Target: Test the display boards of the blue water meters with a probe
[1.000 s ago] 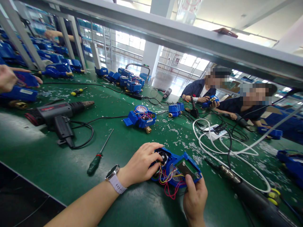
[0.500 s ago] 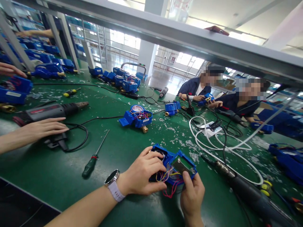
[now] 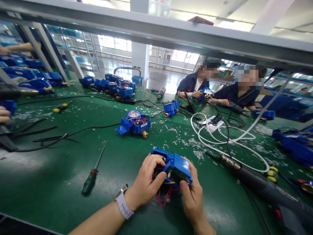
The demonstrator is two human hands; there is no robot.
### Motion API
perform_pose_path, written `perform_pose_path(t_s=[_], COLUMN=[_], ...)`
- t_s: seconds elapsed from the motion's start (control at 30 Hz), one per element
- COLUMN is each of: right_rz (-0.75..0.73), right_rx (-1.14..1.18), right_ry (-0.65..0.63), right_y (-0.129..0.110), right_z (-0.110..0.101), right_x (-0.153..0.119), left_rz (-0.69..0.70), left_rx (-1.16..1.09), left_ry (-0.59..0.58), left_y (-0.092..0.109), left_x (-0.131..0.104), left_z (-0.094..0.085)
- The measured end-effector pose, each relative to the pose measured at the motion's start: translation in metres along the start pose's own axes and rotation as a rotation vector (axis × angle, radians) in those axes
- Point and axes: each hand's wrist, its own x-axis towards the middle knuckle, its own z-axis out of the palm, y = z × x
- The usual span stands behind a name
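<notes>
Between my hands is a blue water meter [image 3: 180, 164], its housing partly open with red and yellow wires hanging from the near side. My left hand [image 3: 146, 181], with a watch on the wrist, grips the meter's left part, fingertips reaching inside the housing. My right hand [image 3: 194, 194] is wrapped round the right end, thumb on the near edge of the raised lid. Fingers and lid hide much of the inside. Farther off on the table lies another opened meter [image 3: 135, 122] with wires and a brass fitting. A green-handled screwdriver [image 3: 90, 182] lies to the left.
A heat gun [image 3: 264, 192] and a white hose [image 3: 195, 129] lie on the right. Plastic scraps litter the green table [image 3: 117, 209]. Several more meters [image 3: 119, 86] stand at the back. Two co-workers [image 3: 195, 83] sit opposite; another person's hand [image 3: 3, 116] is at far left.
The meter's lid has swung over toward closed, covering the board seen earlier. My right hand has shifted along its edge. At left, the neighbour's hand and heat gun have moved from their earlier place.
</notes>
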Motion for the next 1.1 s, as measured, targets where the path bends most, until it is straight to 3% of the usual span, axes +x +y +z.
perform_pose_path(t_s=[0.13, 0.33, 0.53, 0.7, 0.8, 1.1], right_rz=[-0.152, -0.194, -0.257, -0.174, -0.205, -0.234], right_rx=[-0.079, 0.0, -0.195, -0.144, -0.1, -0.108], right_ry=[-0.076, -0.018, -0.061, 0.036, 0.066, 0.075], right_y=[-0.0032, 0.0007, 0.0019, 0.003, 0.0036, -0.0001], right_z=[-0.0005, 0.002, -0.0018, -0.0018, -0.001, -0.0018], right_x=[0.0026, 0.0022, 0.0047, 0.0065, 0.0077, 0.0074], left_rz=[0.065, -0.016, -0.04, -0.038, -0.038, -0.075], left_rx=[0.031, -0.116, -0.203, -0.166, -0.148, -0.168], left_ry=[-0.031, 0.063, 0.111, 0.058, 0.01, 0.026], left_y=[0.0017, 0.0026, 0.0044, 0.0074, 0.0069, 0.0053], left_x=[0.002, 0.0041, 0.0015, 0.0015, 0.0017, 0.0032], left_z=[-0.0026, -0.0007, -0.0005, -0.0024, -0.0029, -0.0033])
